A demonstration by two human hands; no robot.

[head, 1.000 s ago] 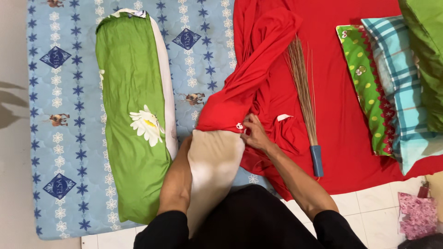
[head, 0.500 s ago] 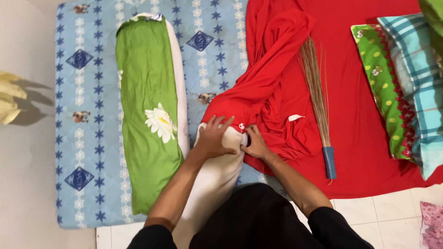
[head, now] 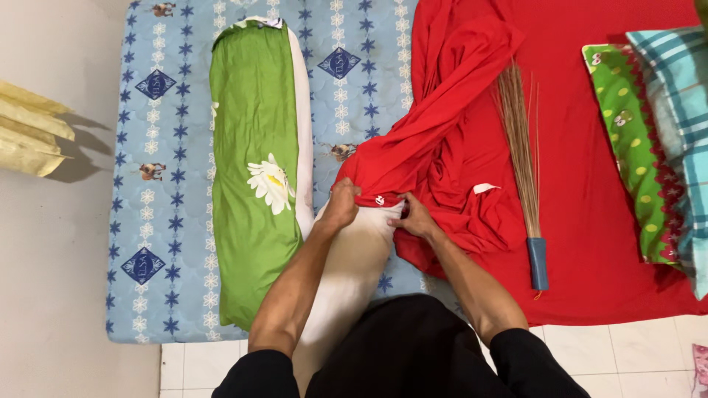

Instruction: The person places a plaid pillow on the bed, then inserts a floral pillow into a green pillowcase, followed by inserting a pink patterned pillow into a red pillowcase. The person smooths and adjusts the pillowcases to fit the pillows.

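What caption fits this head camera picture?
Left hand and right hand grip the red cover over a cream bolster, beside a green bolster.

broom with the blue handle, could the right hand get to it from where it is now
Probably yes: the broom lies in the open on the red sheet, just outward of the right hand. Only loose folds of red cover lie between, but both hands grip it.

I kneel at the six o'clock edge of a blue mattress [head: 169, 147] with star patterns, which lies on the pale tiled floor [head: 634, 354]. On the mattress, toward nine o'clock, lies a long green bolster [head: 254, 147] with a white flower. A red sheet [head: 590, 147] covers the three o'clock side, and a stick broom [head: 520, 147] and two pillows [head: 649, 140] lie on it.
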